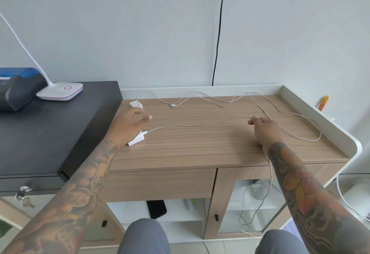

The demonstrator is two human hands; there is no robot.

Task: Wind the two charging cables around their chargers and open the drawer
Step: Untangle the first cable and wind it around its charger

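Two white chargers lie at the left end of the wooden desk [200,153]. The near charger [137,139] sits just below my left hand [128,125], whose fingers are spread and hold nothing. The far charger [136,104] lies beyond that hand near the back rim. Their thin pale cables [220,101] snake loose across the desk toward the right. My right hand [264,127] pinches a loop of one cable [240,118] at mid-right. A cable end [269,189] hangs over the front edge. The drawer [158,185] under the desktop is closed.
A black cabinet top [50,133] adjoins the desk on the left, carrying a white lamp base [60,91] and a blue-black device [18,87]. A raised white rim [312,111] borders the desk's back and right. A black cord [219,29] runs down the wall. My knees are below.
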